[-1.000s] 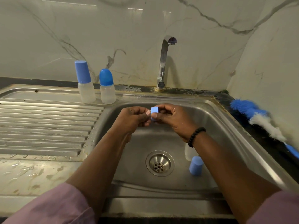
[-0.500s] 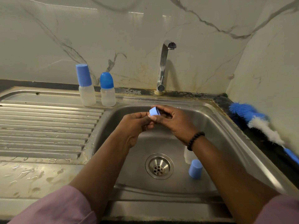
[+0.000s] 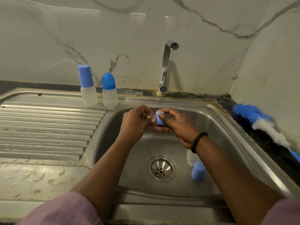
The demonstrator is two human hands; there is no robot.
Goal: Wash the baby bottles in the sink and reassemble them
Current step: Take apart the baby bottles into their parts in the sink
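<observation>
Head view looked down on a steel sink set in a counter, with a ribbed drainboard to the left, wet in spots. At the back edge of the drainboard stood two capped bottles side by side, upright: a taller one with a flat blue cap and a shorter one with a domed blue cap. A chrome tap rose behind the basin against a marble wall. On the dark ledge at the right lay a blue and white brush, well apart from the hands. In the basin, right of the drain, a loose blue cap stood mouth down, and just behind it a clear bottle showed partly, the right forearm hiding most of it.

Both hands met over the basin, in front of the tap. A small blue collar sat between them. The right hand pinched it, thumb on the near face and forefinger arched over the top, other fingers curled beneath. The left hand had its fingers curled, thumb and fingertips pinching a clear teat that touched the collar's left side; how far it sat inside could not be told.

Both forearms reached forward from pink sleeves, wrists bent inward. A black bead bracelet circled the right wrist.
</observation>
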